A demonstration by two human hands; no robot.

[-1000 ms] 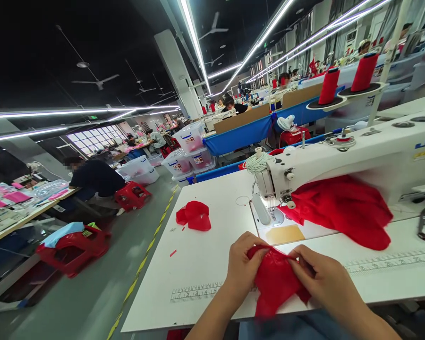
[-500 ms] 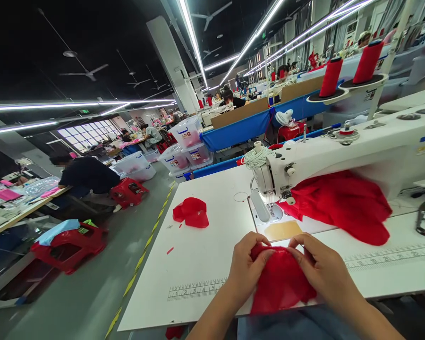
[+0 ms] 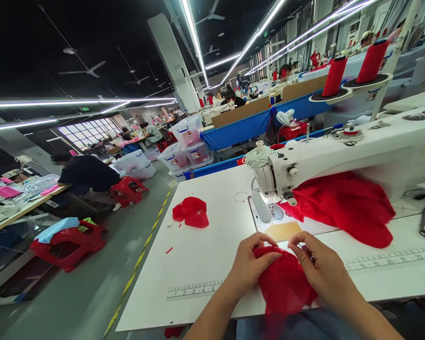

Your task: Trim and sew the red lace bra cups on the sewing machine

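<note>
A piece of thin red fabric (image 3: pixel 283 281) hangs over the table's front edge above my lap. My left hand (image 3: pixel 246 264) grips its upper edge between thumb and fingers. At the right end of that edge, the thumb and forefinger of my right hand (image 3: pixel 320 267) are pinched together on the fabric. Something small and dark shows among the right fingers, too hidden to name. Just beyond my hands stands a white sewing machine (image 3: pixel 326 153), its presser foot (image 3: pixel 270 208) over the needle plate. More red fabric (image 3: pixel 354 208) lies bunched under the machine's arm.
On the white table (image 3: pixel 152 302) lie a small red fabric piece (image 3: pixel 191 212) and a red scrap (image 3: pixel 169 250). A printed ruler (image 3: pixel 194 289) runs along the front. Red thread cones (image 3: pixel 335 76) stand behind the machine. Clear bins (image 3: pixel 186 132) and a seated person (image 3: pixel 88 174) are further off.
My left hand has shifted slightly right along the red fabric's edge. The right fingers have closed into a tighter pinch, and the fabric's lower end has swung right and hangs lower.
</note>
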